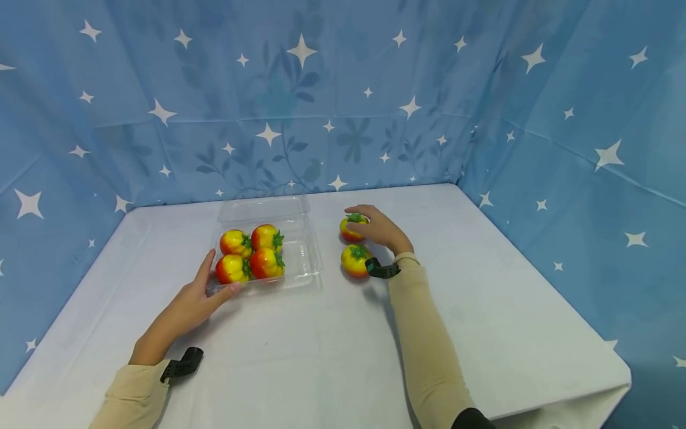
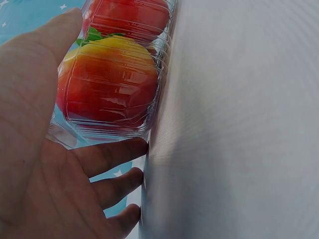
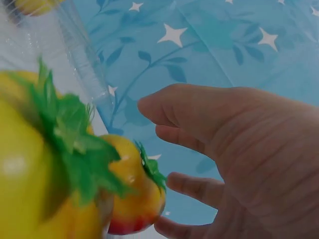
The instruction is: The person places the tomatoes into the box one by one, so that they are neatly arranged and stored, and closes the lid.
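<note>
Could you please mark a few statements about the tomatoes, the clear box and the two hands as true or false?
1. The clear plastic box holds four tomatoes. True.
2. The right hand is on the far loose tomato. True: its fingers curl over it.
3. Three tomatoes lie loose on the white table. False: only two do, the far one and the near loose tomato.
4. The left hand rests flat in the middle of the table, away from the box. False: it touches the box's near left corner.
5. The box's lid is closed over the fruit. False: the lid lies open behind it.
</note>
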### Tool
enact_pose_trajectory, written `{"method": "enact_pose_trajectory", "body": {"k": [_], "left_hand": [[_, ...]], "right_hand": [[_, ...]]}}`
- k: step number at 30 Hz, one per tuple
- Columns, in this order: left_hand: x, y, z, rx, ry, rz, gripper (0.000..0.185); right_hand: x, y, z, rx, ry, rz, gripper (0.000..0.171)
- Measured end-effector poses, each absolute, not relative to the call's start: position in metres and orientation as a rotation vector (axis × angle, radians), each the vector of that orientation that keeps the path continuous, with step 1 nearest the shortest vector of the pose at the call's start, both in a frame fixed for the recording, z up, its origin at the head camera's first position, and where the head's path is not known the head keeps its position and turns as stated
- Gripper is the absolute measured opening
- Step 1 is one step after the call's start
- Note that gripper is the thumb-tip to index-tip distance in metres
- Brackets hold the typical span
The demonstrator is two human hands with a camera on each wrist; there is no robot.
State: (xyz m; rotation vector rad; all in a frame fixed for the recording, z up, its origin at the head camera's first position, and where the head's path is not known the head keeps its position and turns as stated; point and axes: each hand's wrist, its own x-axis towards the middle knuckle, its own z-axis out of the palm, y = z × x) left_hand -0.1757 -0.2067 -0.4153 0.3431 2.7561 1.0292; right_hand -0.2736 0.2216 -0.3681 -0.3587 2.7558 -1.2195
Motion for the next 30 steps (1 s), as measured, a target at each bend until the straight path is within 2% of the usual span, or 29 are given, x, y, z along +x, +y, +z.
{"method": "enact_pose_trajectory", "body": {"k": [6,16,21,30], "left_hand": [[-0.175,-0.206,-0.415,0.347,2.756,1.035,0.112],[-0.174,-0.206,-0.413,0.341,2.751,1.04,0.113],[-0.174,-0.205,-0.413,0.325,2.743,1.034,0.114],[-0.174,-0.206,-0.412,0.328,2.733,1.033,0.113]], "right_hand": [[-0.279,0.227,-0.379,-0.357,2.671,-1.253,0.061],[-0.282,0.235,-0.386,-0.142,2.711,-1.241,0.07],[-0.283,0.241,-0.391,-0.044,2.71,-1.314,0.066],[-0.283,0.247,-0.396,-0.031,2.73,-1.411,0.063]]}}
